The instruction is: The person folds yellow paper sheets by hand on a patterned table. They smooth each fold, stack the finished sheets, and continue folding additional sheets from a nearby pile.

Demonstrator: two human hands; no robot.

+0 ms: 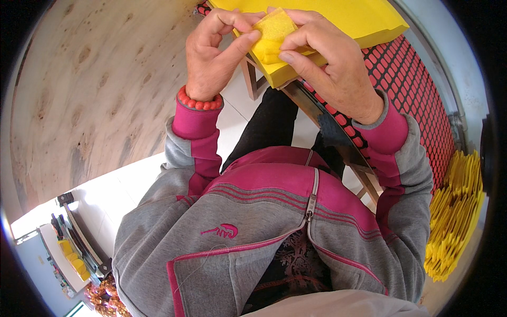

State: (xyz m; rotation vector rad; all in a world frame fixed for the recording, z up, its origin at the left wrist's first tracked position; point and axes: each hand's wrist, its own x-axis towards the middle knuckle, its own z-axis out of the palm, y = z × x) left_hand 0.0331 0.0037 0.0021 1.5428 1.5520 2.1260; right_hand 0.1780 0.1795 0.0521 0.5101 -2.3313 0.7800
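Between my two hands is a small, thin yellow fabric piece, folded or bunched at its lower end, with a slightly see-through square flap on top. My left hand has thumb and forefinger closed on its left edge. On the other side my right hand pinches the bunched part between thumb and fingers; some of those fingertips are hidden behind the fabric. Just beneath it lies a thick yellow slab or stack, its near corner pointing toward me.
A large plywood board fills the left side. Red and black patterned cloth covers the bench on the right. Many folded yellow pieces stand bundled at far right. Shiny gold-red items and a cluttered shelf are at lower left.
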